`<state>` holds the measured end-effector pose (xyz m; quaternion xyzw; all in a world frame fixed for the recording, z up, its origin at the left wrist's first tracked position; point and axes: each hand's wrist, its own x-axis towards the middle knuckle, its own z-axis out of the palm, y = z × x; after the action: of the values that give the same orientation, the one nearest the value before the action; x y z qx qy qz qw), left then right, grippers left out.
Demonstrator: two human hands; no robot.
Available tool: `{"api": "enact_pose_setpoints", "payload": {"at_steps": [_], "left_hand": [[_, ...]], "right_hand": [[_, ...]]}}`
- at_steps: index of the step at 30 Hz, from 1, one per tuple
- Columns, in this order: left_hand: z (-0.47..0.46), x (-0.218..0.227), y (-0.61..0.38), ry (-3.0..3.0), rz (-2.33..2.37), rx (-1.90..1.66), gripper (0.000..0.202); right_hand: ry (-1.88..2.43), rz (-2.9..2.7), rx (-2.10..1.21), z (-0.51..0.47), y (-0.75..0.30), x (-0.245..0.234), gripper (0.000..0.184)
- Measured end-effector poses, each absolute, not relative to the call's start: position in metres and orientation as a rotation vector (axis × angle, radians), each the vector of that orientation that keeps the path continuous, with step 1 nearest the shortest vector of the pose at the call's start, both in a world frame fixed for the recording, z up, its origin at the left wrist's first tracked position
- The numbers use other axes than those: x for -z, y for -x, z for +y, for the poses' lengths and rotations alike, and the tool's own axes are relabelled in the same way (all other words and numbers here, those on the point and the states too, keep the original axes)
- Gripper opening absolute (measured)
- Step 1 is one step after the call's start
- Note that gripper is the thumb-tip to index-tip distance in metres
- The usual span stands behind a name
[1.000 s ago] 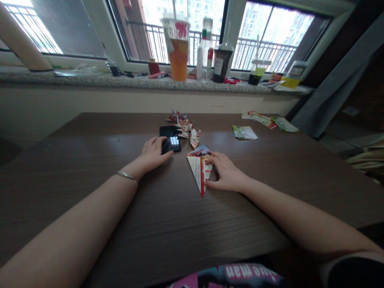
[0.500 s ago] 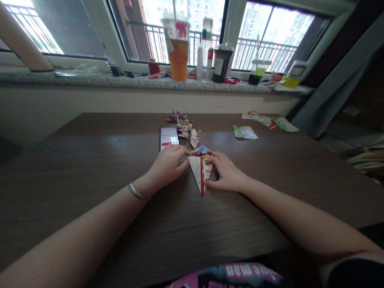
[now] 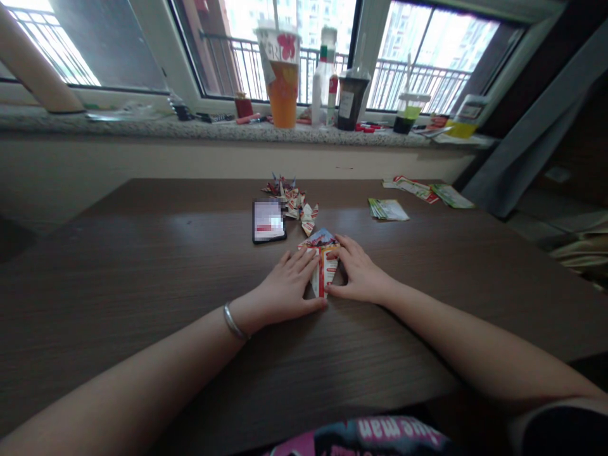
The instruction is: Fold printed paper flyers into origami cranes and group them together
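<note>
A folded paper kite shape, white with red print and a blue picture at its top, lies on the table with its point towards me. My left hand rests flat over its left side, fingers stretched out and thumb near the lower point, which it partly hides. On the right edge, my right hand touches the paper with its fingertips and thumb spread apart. Just beyond the paper are several small folded paper pieces in a cluster. A phone with a lit screen lies left of them.
A stack of paper sheets lies at the back right, with more printed papers beyond it. On the windowsill stand a tall orange drink cup, bottles, a dark cup and other small items.
My left hand has moved right and towards me, from the paper's upper left corner onto its left side. The phone is now uncovered. My right hand has barely moved.
</note>
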<state>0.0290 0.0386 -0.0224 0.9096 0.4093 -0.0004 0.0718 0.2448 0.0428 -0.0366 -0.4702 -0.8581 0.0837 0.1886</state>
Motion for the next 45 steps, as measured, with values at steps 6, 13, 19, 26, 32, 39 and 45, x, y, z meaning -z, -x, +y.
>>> {"api": "enact_pose_setpoints", "payload": {"at_steps": [6, 13, 19, 26, 32, 39, 45], "left_hand": [[0.04, 0.021, -0.028, -2.749, 1.177, 0.03, 0.096], [0.04, 0.022, -0.028, -2.757, 1.17, 0.003, 0.096], [0.04, 0.024, -0.027, -2.768, 1.168, -0.018, 0.097], [0.04, 0.024, -0.022, -2.788, 1.109, -0.012, 0.097], [0.04, 0.026, -0.019, -2.859, 1.031, -0.04, 0.087], [0.04, 0.028, -0.016, -2.925, 0.971, -0.048, 0.079], [0.039, 0.029, -0.015, -2.932, 0.981, -0.067, 0.078]], "right_hand": [[1.325, -2.398, -0.268, 0.039, -0.244, 0.037, 0.068], [1.362, -2.379, -0.298, 0.044, -0.246, 0.037, 0.067], [1.341, -2.377, -0.31, 0.048, -0.249, 0.039, 0.07], [1.262, -2.34, -0.307, 0.051, -0.251, 0.035, 0.054], [1.279, -2.266, -0.314, 0.056, -0.253, 0.036, 0.049], [1.303, -2.221, -0.32, 0.061, -0.256, 0.036, 0.034], [1.283, -2.235, -0.297, 0.066, -0.255, 0.036, 0.016]]}}
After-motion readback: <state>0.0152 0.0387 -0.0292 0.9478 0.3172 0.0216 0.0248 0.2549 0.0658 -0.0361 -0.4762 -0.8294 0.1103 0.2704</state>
